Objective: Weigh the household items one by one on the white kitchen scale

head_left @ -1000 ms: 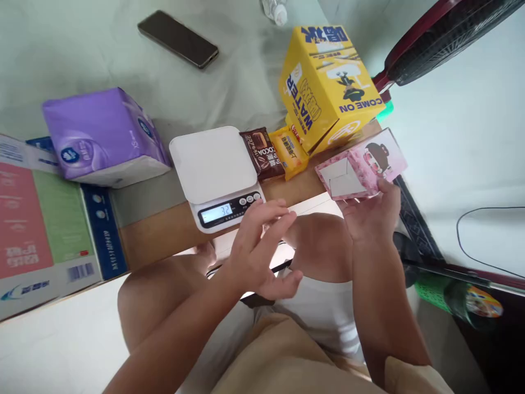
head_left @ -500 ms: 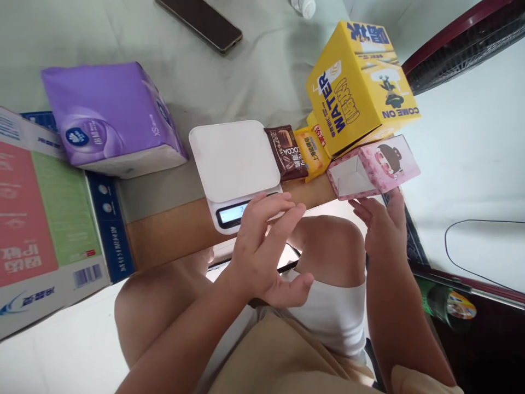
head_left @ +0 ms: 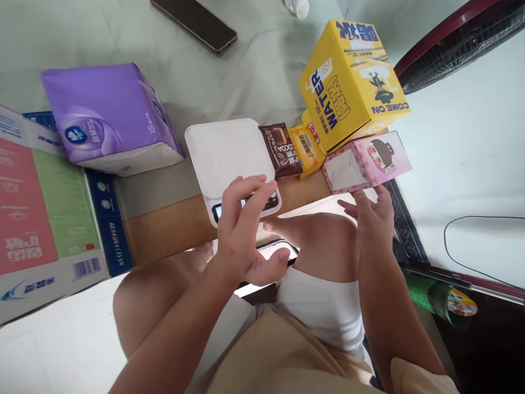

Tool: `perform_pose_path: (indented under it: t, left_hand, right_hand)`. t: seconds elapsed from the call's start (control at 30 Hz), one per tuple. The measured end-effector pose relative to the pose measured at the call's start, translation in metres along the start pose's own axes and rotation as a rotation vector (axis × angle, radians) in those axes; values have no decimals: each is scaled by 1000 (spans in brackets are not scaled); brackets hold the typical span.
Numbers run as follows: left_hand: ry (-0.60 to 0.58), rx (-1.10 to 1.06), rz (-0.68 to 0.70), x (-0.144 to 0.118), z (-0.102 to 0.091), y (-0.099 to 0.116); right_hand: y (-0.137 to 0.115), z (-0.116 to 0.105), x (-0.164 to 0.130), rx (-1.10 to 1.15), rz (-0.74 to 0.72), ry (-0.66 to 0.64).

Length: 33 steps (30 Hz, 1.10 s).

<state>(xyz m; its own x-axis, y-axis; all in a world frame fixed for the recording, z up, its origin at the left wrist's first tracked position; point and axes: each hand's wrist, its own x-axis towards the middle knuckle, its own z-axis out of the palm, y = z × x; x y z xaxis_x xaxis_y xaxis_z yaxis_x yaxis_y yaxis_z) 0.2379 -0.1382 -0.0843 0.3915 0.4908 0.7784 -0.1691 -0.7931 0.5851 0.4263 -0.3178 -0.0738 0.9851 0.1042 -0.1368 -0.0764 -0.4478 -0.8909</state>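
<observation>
My left hand [head_left: 244,230] hovers open, fingers spread, over the front of a white kitchen scale [head_left: 225,156], covering most of its display. My right hand [head_left: 369,219] is open just below a small pink box [head_left: 369,161] with a cartoon face, which lies on its side on the wooden board [head_left: 164,230]; I cannot tell if the fingertips touch it. Between scale and pink box lie a brown cocoa snack packet [head_left: 281,150] and a yellow snack packet [head_left: 303,150]. A phone or tablet [head_left: 270,260] rests on my lap, partly hidden by my left hand.
A yellow "WATER" box [head_left: 348,82] stands behind the snacks. A purple tissue pack [head_left: 106,117] lies at the left on a flattened printed carton [head_left: 49,219]. A dark phone [head_left: 194,24] lies on the sheet at the back. A fan [head_left: 455,41] sits at the right.
My right hand has let go of the pink box, which now rests on the board. My left hand has moved forward over the scale's display.
</observation>
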Motion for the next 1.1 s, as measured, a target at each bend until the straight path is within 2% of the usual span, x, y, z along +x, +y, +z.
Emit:
perform_pose_path:
  t: [0.13, 0.27, 0.37, 0.43, 0.5, 0.57, 0.7, 0.8, 0.87, 0.93, 1.1]
  left_hand:
    - [36, -3, -3, 1, -4, -4]
    - [36, 11, -4, 4, -15, -6]
    - [36, 55, -21, 10, -26, -9]
    - [60, 61, -16, 15, -34, -13]
    - [86, 80, -26, 21, -43, -21]
    - [109, 143, -62, 27, -54, -31]
    - [232, 347, -141, 33, -73, -60]
    - [325, 406, -231, 30, -79, -79]
    - [318, 405, -310, 28, -79, -83]
    - [290, 410, -355, 26, -77, -80]
    - [278, 397, -471, 25, -76, -67]
  right_hand:
    - [8, -2, -1, 0, 2, 18]
    - [3, -16, -15, 24, -32, 39]
    - [-12, -19, -37, 111, -176, 68]
    - [-27, -10, -54, 188, -294, 38]
    - [-45, 9, -68, 236, -359, -78]
    - [-65, 38, -78, 250, -400, -261]
    - [-101, 113, -83, 283, -477, -639]
    - [-112, 166, -84, 240, -521, -839]
    - [-112, 193, -86, 206, -522, -908]
    - [-110, 210, -89, 181, -498, -945]
    - [-111, 222, -96, 230, -477, -966]
